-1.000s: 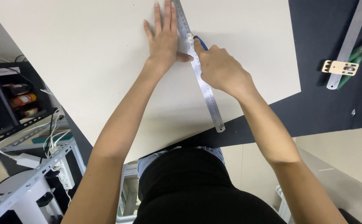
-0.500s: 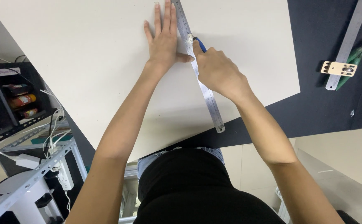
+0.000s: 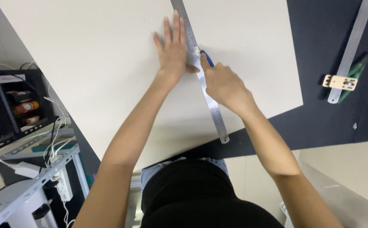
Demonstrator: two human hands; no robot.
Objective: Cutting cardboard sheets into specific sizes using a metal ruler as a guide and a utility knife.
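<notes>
One steel ruler (image 3: 205, 90) is being pressed flat on the white board (image 3: 86, 63) by the open left hand (image 3: 173, 52); beside the ruler, a blue-handled knife (image 3: 208, 59) is being gripped by the closed right hand (image 3: 224, 84).

Second steel ruler (image 3: 351, 50) on dark mat (image 3: 327, 122), tan wooden piece (image 3: 340, 82) beside; shelving with bottles (image 3: 25, 107) left

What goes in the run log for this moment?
left hand: flat, pressing long steel ruler | right hand: gripping blue-handled tool at ruler edge | under: large white board
</notes>
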